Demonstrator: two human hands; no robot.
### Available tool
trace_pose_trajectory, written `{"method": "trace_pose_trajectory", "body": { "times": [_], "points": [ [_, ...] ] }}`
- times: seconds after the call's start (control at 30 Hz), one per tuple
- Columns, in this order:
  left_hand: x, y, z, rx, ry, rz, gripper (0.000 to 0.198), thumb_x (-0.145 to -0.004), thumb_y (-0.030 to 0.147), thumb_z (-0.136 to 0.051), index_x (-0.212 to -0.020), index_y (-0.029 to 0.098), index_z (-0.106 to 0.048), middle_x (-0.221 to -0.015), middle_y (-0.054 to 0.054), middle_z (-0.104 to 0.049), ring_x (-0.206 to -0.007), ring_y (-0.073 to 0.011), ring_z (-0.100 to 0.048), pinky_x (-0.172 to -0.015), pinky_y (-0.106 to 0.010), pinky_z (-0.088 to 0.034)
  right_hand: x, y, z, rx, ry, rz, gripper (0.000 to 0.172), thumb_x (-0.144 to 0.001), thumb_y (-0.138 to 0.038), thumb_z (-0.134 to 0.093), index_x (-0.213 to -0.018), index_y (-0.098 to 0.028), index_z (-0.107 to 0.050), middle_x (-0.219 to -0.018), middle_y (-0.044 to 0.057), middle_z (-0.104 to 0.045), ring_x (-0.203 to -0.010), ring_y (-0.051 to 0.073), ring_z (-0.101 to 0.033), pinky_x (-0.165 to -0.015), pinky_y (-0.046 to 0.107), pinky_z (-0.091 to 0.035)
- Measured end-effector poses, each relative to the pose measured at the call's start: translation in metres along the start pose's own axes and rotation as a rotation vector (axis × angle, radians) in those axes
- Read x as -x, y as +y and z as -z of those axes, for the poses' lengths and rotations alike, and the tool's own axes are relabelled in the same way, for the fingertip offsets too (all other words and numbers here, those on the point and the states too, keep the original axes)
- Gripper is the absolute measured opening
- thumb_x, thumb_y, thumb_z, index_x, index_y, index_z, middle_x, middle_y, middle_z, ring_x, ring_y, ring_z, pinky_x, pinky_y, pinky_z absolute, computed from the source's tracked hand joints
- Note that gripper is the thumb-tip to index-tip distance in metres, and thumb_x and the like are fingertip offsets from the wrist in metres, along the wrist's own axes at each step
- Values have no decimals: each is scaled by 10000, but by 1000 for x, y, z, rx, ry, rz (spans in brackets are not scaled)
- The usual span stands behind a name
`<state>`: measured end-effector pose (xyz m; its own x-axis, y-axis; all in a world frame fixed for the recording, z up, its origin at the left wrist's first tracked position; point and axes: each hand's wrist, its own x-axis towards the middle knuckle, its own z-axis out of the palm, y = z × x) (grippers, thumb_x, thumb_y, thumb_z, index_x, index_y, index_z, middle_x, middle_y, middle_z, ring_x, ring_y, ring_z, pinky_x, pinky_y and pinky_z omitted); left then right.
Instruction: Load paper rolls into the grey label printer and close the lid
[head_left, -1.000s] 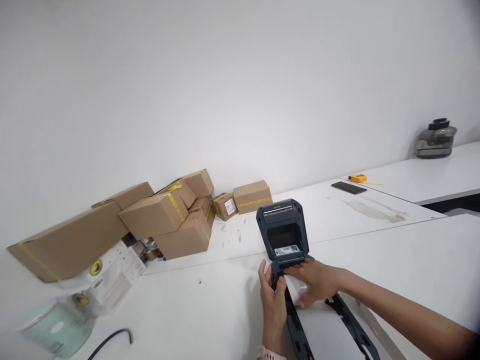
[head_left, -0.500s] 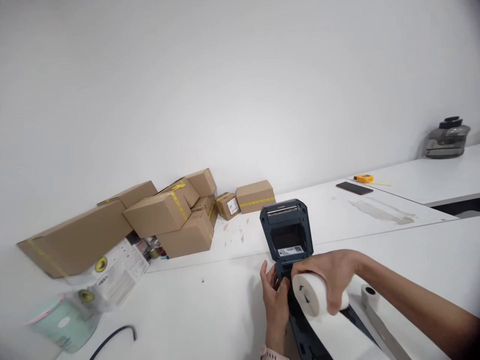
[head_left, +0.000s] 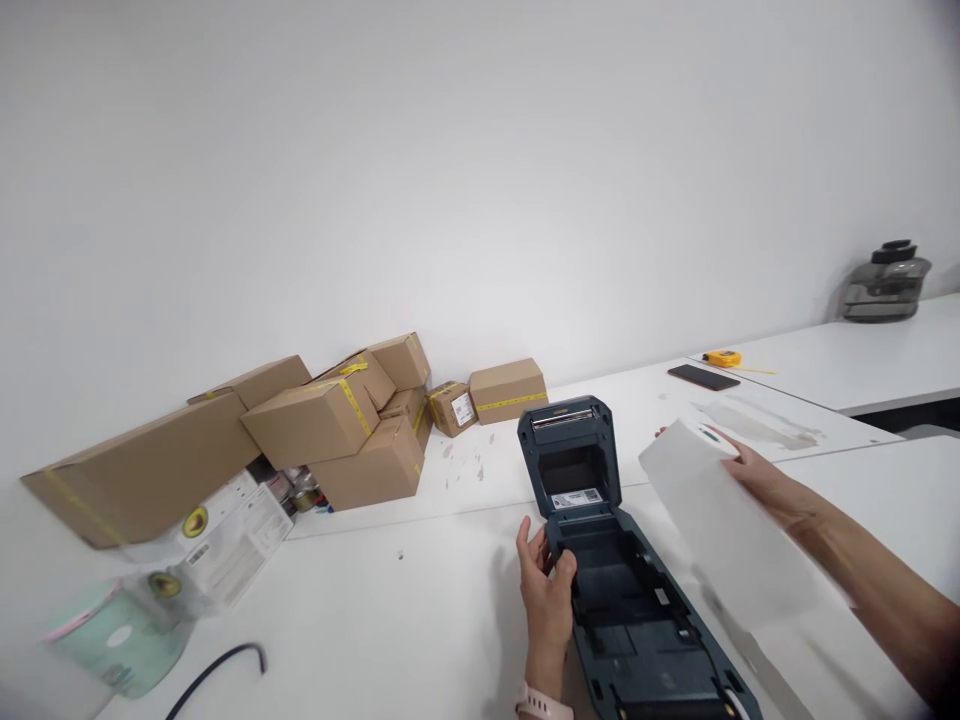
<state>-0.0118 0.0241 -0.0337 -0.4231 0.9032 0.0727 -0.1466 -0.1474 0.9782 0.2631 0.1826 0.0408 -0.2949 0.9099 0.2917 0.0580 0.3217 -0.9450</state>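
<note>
A dark label printer (head_left: 637,630) lies on the white table with its lid (head_left: 541,480) raised and its inner bay bare. My left hand (head_left: 546,595) grips the printer's left side wall, thumb over the rim, fingers outside. To the right of the printer, my right hand (head_left: 761,475) holds a roll of white label paper (head_left: 712,520) in the air. A long strip of paper hangs from it toward the lower right. The roll covers part of the right hand's fingers.
Cardboard boxes (head_left: 315,425) with yellow tape are stacked at the left, beside a plastic-wrapped pack (head_left: 236,550), a mint-green container (head_left: 127,645) and a black cable (head_left: 217,665). A phone (head_left: 703,377), a yellow tape measure (head_left: 724,358) and a grey transparent jug (head_left: 885,285) stand farther right.
The paper roll has left the printer's bay in my right hand, moving up and to the right, and the bay shows now. My left hand stays on the printer's side.
</note>
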Motion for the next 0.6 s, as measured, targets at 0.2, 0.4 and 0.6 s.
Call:
{"method": "trace_pose_trajectory", "body": {
  "times": [0.2,0.4,0.6],
  "points": [
    [-2,-4,1,12,-23,-13,843,-805,439,-692,-1471,182,-243,-1456,-191,-480,-1295,-251,-520,-1088,-362,-390,-8,55,-6,-27,63,-296,775,-630,-444,-796,-1301,-220,-478,-1195,161,-701,-1043,361,-683,-840,433,-569],
    [-1,-1,-1,2,-13,-14,849,-793,442,-699,-1460,177,-245,-1438,-191,-495,-1298,-246,-520,-1081,-353,-397,0,78,-23,161,81,-296,821,-650,-529,-738,-1345,-206,-444,-1266,170,-657,-1107,365,-642,-884,442,-548],
    [2,4,-3,-37,18,3,808,-794,419,-695,-1455,197,-286,-1434,-176,-504,-1312,-255,-503,-1071,-361,-405,30,90,8,167,98,-334,743,-754,-613,-619,-1396,-274,-459,-1507,128,-461,-1370,359,-436,-1085,467,-416]
  ]
}}
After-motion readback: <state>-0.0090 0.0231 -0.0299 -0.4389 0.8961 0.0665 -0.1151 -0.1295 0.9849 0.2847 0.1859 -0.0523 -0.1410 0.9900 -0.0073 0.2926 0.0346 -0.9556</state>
